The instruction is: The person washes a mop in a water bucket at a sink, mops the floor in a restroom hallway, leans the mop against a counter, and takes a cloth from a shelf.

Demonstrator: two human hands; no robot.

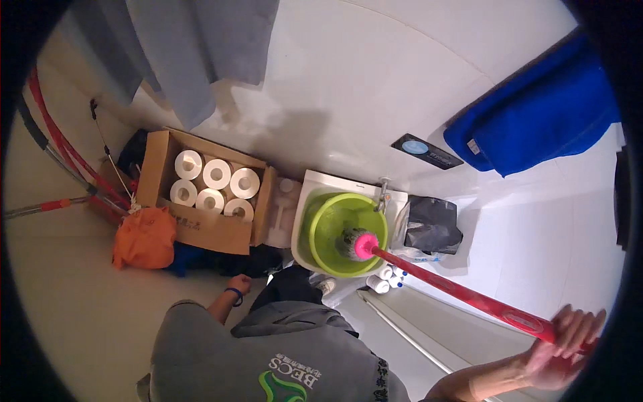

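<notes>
Tap (383, 195) and red handle (462, 291) hem the green basin (326, 231) at right; its left side is open.

A long-handled red mop (462, 291) with a round pink collar is held slantwise, its greyish, shaggy head placed inside a round, bright green basin (324, 248); the basin's right rim is crossed by the handle.

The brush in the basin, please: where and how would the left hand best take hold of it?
I'd suggest the red handle at mid-length, the left hand coming from the body's side and wrapping round it. The handle is long and slim, slants out of the basin, and is bare between the pink cap and the right hand.
</notes>
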